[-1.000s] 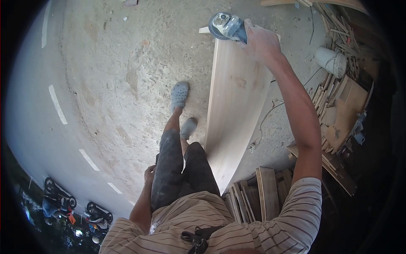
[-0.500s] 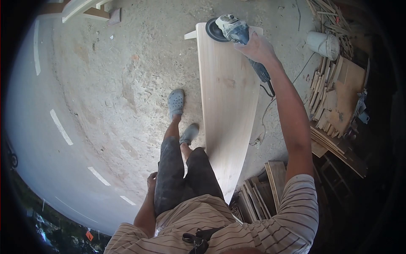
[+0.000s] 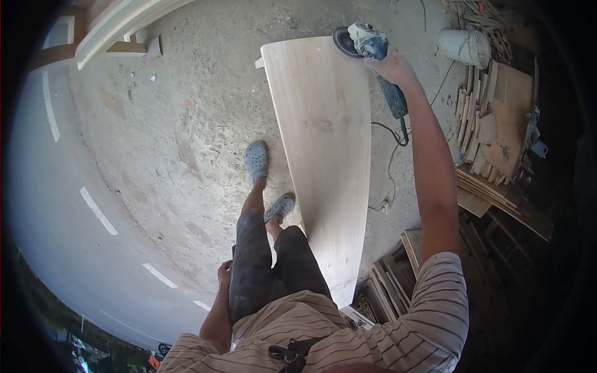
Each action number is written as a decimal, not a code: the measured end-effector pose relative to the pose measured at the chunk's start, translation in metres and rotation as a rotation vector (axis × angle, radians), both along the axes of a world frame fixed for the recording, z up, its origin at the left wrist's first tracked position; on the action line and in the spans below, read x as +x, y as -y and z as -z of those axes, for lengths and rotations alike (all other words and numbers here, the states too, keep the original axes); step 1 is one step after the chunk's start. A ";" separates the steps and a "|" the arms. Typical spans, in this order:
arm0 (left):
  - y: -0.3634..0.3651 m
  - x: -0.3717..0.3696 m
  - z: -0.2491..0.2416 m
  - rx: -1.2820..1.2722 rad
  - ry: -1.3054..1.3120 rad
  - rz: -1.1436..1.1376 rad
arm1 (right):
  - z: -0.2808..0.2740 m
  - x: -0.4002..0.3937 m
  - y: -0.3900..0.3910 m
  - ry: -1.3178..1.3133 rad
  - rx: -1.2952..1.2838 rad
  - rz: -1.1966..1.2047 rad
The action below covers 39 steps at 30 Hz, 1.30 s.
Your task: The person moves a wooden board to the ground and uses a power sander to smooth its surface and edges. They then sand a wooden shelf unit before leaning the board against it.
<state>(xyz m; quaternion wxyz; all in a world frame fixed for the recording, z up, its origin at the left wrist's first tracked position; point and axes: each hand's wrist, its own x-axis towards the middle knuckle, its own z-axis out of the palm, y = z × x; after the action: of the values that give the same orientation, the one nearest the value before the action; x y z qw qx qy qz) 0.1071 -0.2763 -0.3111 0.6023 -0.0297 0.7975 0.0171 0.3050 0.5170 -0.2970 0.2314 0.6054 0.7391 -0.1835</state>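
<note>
My right hand (image 3: 394, 67) is wrapped round the body of a corded power sander (image 3: 371, 42), near its head. The tool's round black disc (image 3: 346, 42) rests at the far right corner of a long pale wooden board (image 3: 323, 137). The board stretches from the far end towards my legs, with faint brown marks on its face. My left hand (image 3: 225, 271) hangs beside my left thigh, away from the board; its fingers are curled, and whether anything is inside them is hidden.
A black cord (image 3: 404, 133) trails from the tool to the floor on the right. A white bucket (image 3: 465, 47), wood scraps (image 3: 476, 124) and stacked boards (image 3: 388, 286) lie along the right side. A wooden frame (image 3: 118, 31) stands at the upper left.
The sander in my right hand has moved right across the board's far end, to its right corner. The board appears shifted and turned in view. My left hand still hangs by my thigh.
</note>
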 end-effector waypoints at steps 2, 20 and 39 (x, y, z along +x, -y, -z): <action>0.000 -0.001 0.000 -0.004 -0.002 0.021 | 0.011 0.011 0.001 0.022 0.112 0.073; -0.150 -0.016 0.038 0.391 -0.302 0.108 | -0.087 0.138 0.259 -1.538 -0.377 1.612; -0.326 0.403 0.077 0.070 0.814 -0.176 | -0.211 0.290 0.692 -2.684 -0.075 1.875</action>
<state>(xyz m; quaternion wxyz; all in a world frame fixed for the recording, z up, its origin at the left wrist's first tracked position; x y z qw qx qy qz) 0.5103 0.0493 -0.3878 0.8653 -0.0819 0.4876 0.0824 0.5952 -0.1749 -0.0862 0.7108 -0.2267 0.2101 0.6319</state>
